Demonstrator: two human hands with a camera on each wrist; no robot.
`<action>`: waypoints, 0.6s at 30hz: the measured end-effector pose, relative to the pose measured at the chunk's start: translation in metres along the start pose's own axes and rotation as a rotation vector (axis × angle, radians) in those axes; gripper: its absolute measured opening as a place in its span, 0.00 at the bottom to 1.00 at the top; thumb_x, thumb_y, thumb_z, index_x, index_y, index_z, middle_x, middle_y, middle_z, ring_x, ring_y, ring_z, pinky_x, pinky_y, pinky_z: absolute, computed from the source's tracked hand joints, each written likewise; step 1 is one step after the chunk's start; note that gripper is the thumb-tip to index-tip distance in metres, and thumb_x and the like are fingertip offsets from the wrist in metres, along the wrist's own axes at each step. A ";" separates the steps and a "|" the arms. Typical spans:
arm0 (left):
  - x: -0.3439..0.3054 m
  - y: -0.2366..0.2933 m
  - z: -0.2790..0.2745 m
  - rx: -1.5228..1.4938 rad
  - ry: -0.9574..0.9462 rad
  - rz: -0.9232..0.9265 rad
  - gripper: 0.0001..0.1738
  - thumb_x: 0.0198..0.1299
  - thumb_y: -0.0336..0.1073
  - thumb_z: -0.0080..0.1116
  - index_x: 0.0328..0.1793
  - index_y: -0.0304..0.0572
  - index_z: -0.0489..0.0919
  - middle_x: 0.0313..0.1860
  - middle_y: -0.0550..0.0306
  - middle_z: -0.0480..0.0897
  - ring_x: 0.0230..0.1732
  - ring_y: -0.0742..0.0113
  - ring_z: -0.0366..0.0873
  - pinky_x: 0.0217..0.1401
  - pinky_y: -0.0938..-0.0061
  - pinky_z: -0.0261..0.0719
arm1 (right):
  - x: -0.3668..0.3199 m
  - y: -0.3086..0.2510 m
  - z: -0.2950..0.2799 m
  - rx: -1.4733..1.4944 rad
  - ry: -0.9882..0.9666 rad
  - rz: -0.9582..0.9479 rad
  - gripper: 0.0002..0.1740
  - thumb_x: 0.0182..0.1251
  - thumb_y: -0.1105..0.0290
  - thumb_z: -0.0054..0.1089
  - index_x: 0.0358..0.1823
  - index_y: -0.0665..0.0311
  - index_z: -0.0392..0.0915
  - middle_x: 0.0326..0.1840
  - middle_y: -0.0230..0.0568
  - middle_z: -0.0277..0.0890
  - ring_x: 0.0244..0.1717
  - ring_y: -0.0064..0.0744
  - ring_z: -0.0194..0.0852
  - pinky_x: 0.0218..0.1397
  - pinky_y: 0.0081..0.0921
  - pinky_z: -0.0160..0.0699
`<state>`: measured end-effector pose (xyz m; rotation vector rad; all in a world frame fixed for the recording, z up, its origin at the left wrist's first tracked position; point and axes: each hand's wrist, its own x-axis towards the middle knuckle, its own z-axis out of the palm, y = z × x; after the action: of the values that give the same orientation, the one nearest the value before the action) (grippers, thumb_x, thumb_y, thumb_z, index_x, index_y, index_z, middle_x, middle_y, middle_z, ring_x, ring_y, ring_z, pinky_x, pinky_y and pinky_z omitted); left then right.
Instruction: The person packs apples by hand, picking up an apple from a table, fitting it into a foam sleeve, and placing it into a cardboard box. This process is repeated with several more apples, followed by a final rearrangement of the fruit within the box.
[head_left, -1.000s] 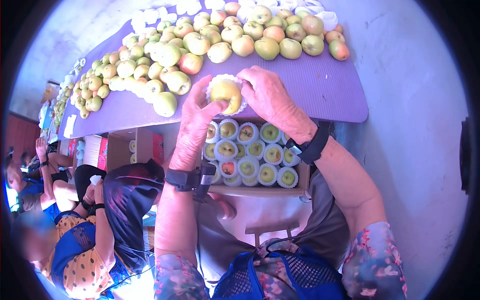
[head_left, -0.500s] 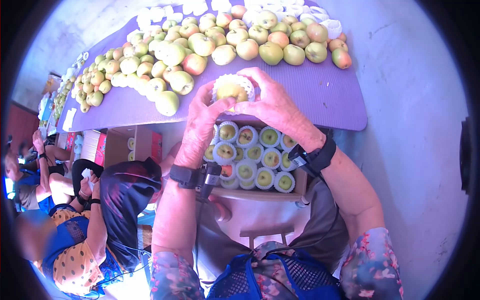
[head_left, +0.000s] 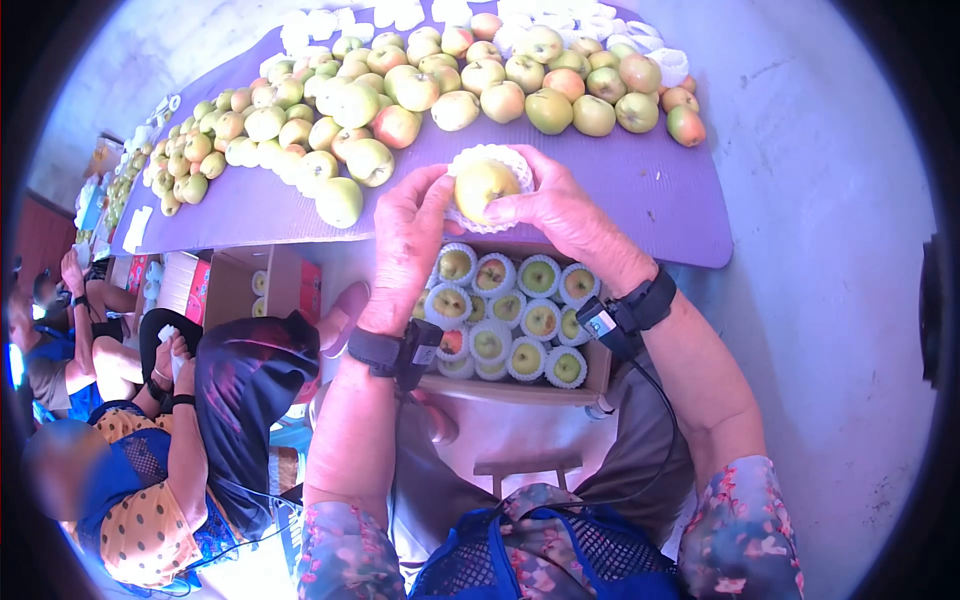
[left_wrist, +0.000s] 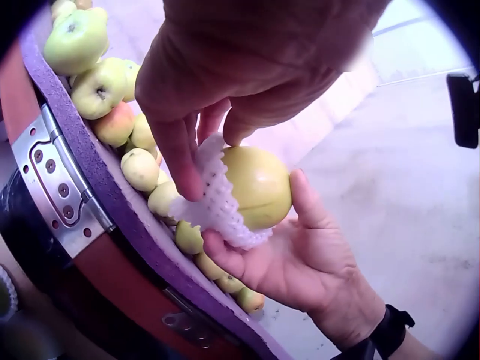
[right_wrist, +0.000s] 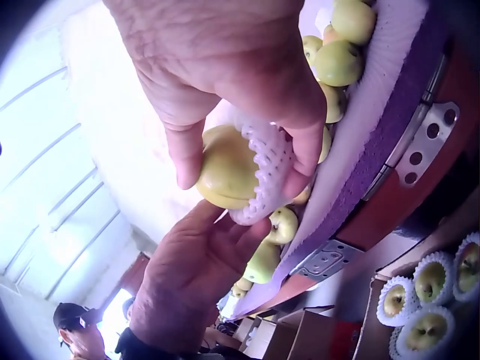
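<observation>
Over the near edge of the purple mat, both hands hold a yellow-green apple (head_left: 486,186) partly seated in a white foam net (left_wrist: 217,187). My right hand (head_left: 568,212) grips it from the right, with the thumb on the bare skin and the fingers against the net. On the other side, my left hand (head_left: 408,232) pinches the net's edge between thumb and fingers, as the left wrist view shows. One side of the apple bulges bare from the net; the other side is hidden inside it.
Loose apples (head_left: 350,105) lie heaped across the purple mat (head_left: 640,190), with white foam nets (head_left: 590,22) behind them. Below the hands is a carton (head_left: 596,385) of netted apples (head_left: 527,358). Other people sit at the left, one in a dotted top (head_left: 140,490). A wall stands at right.
The apple and both hands have shifted right. The left thumb has left the apple's face for the net's left edge, while the right thumb now lies across the apple.
</observation>
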<state>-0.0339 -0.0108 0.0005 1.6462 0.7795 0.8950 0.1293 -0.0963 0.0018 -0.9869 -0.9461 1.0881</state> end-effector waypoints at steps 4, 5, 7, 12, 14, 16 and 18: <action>-0.002 -0.005 0.000 0.571 0.130 0.350 0.12 0.67 0.31 0.57 0.54 0.38 0.82 0.25 0.53 0.83 0.25 0.74 0.80 0.30 0.71 0.80 | -0.001 -0.001 0.003 0.035 -0.013 0.085 0.36 0.48 0.74 0.76 0.59 0.71 0.69 0.51 0.40 0.77 0.53 0.28 0.77 0.58 0.26 0.79; -0.003 -0.007 0.003 0.645 0.210 0.457 0.13 0.64 0.29 0.57 0.54 0.40 0.83 0.20 0.48 0.78 0.23 0.66 0.81 0.31 0.67 0.79 | -0.001 0.001 0.003 0.020 -0.008 0.086 0.36 0.47 0.73 0.76 0.59 0.71 0.69 0.51 0.40 0.77 0.52 0.28 0.77 0.57 0.26 0.79; -0.006 -0.001 0.003 0.728 0.228 0.480 0.13 0.62 0.28 0.58 0.53 0.42 0.83 0.21 0.47 0.78 0.23 0.60 0.80 0.31 0.66 0.79 | 0.000 0.003 0.005 -0.048 0.018 0.080 0.36 0.47 0.73 0.76 0.59 0.71 0.69 0.51 0.42 0.77 0.52 0.29 0.77 0.56 0.26 0.78; -0.013 0.003 0.004 0.757 0.240 0.579 0.15 0.61 0.27 0.58 0.54 0.44 0.82 0.23 0.47 0.79 0.24 0.55 0.79 0.32 0.65 0.79 | 0.005 0.011 0.004 -0.214 0.137 0.048 0.38 0.45 0.70 0.76 0.59 0.73 0.68 0.51 0.47 0.77 0.52 0.33 0.77 0.56 0.29 0.77; -0.018 0.009 0.007 0.722 0.223 0.576 0.15 0.61 0.28 0.58 0.55 0.43 0.81 0.23 0.49 0.79 0.24 0.59 0.80 0.32 0.66 0.79 | 0.006 0.012 0.003 -0.309 0.199 0.010 0.38 0.45 0.70 0.76 0.59 0.73 0.68 0.51 0.48 0.78 0.52 0.34 0.77 0.57 0.29 0.77; -0.018 0.008 0.005 0.650 0.157 0.413 0.16 0.62 0.31 0.60 0.56 0.42 0.81 0.29 0.50 0.82 0.27 0.64 0.81 0.33 0.68 0.79 | 0.005 0.011 0.003 -0.372 0.221 -0.012 0.37 0.45 0.70 0.75 0.58 0.73 0.69 0.51 0.48 0.78 0.52 0.35 0.77 0.57 0.30 0.77; -0.013 0.003 -0.002 0.532 0.097 0.266 0.20 0.61 0.37 0.63 0.59 0.40 0.79 0.38 0.48 0.84 0.32 0.63 0.83 0.35 0.68 0.80 | 0.005 0.006 0.005 -0.401 0.202 -0.021 0.37 0.45 0.70 0.75 0.59 0.72 0.69 0.51 0.48 0.78 0.52 0.35 0.77 0.57 0.30 0.77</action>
<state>-0.0425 -0.0217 0.0014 2.2255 0.9345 1.0147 0.1241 -0.0901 -0.0015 -1.3830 -1.0250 0.7757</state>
